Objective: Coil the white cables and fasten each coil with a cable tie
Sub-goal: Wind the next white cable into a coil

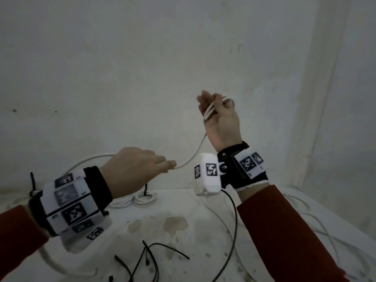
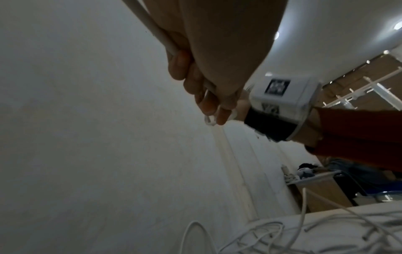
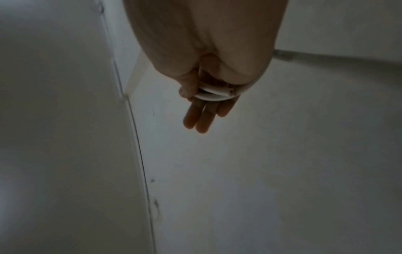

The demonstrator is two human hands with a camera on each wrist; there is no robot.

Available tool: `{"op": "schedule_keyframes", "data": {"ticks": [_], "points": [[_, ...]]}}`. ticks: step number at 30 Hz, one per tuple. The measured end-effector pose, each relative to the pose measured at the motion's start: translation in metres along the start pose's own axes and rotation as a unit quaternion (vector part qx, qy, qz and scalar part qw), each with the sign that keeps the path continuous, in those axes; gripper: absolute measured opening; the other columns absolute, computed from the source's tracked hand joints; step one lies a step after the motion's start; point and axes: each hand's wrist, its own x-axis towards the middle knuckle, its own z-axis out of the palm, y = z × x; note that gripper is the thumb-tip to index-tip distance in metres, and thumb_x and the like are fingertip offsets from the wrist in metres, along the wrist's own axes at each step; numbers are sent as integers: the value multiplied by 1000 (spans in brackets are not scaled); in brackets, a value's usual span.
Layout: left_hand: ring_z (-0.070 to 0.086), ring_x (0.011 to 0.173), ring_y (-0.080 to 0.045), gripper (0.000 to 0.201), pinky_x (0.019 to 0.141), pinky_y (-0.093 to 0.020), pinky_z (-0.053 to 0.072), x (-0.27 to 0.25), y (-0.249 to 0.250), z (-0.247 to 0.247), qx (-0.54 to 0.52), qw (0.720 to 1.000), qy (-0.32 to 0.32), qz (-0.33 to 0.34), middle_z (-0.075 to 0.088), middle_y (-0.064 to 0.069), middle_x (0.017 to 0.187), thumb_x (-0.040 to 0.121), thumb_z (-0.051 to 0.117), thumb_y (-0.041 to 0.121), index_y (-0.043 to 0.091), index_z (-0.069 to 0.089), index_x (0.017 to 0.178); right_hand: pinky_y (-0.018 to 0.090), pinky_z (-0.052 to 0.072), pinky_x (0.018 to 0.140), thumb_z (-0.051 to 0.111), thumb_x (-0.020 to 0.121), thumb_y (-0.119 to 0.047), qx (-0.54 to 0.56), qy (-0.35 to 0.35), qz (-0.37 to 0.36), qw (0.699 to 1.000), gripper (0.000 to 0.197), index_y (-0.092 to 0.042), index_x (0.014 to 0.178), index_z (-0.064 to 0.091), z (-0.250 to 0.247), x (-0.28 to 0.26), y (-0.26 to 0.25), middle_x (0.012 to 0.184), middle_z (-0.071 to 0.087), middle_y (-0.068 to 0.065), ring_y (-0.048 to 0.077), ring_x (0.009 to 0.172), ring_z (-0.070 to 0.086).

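At the far left of the bench (image 1: 183, 200), behind the left wrist, a black plastic cable tie (image 1: 32, 183) stands upright beside thin white cable strands. The left hand (image 1: 138, 167) is raised above the bench, palm down, its fingers curled around the round white plastic cable (image 1: 193, 157), which enters the fist from the left in a wide arc and leaves at the fingertips. In the left wrist view the same cable runs down through the closed fingers (image 2: 180, 65).

From the left hand the cable sags, then climbs rightward to the right hand (image 1: 219, 119), which is held higher, thumb side toward the camera. A few loops of the cable form a small coil (image 1: 209, 110) wound around this hand; its fingers (image 3: 200, 118) are nearly straight, and the thumb (image 3: 187, 84) presses on the loops.

Below the gap between the hands, two finished white cable coils (image 1: 134, 199) lie side by side on the bench, one with a black tie standing up from it. Nearer the camera lie loose black cable ties (image 1: 146, 259). At the right, more loose white cables (image 1: 317, 226) trail across the bench.
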Motion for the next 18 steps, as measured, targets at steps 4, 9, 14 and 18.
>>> {"op": "schedule_keyframes", "data": {"ticks": [4, 9, 14, 18], "points": [[60, 60, -18, 52, 43, -22, 39, 2, -5, -10, -32, 999, 16, 5, 65, 9, 76, 65, 78, 1, 24, 52, 105, 40, 56, 71, 41, 102, -9, -355, -125, -6, 927, 12, -4, 92, 45, -5, -8, 23, 76, 70, 8, 27, 66, 69], [55, 62, -22, 31, 54, -25, 41, -4, -27, -23, -61, 998, 16, -23, 62, 2, 74, 83, 35, 11, 14, 63, 95, 31, 51, 59, 43, 101, -14, -589, -332, 63, 734, 18, -2, 88, 44, -17, -33, 27, 77, 71, 6, 27, 59, 65], [47, 74, -14, 25, 68, -27, 39, -10, -44, -7, -185, 975, 44, -118, 56, 3, 84, 92, 37, 15, 15, 59, 103, 23, 26, 45, 38, 101, -27, -413, -313, 188, 834, 36, -4, 80, 57, -21, -48, 23, 50, 41, 0, 14, 43, 34], [44, 91, 5, 51, 80, -7, 30, 0, -30, -4, -355, 906, 31, -227, 52, 20, 107, 88, 39, 54, 25, 50, 129, 24, 16, 43, 28, 96, -55, -273, -284, 256, 883, 62, -9, 61, 52, -5, -55, 16, 38, 24, -7, 10, 36, 17]]}}
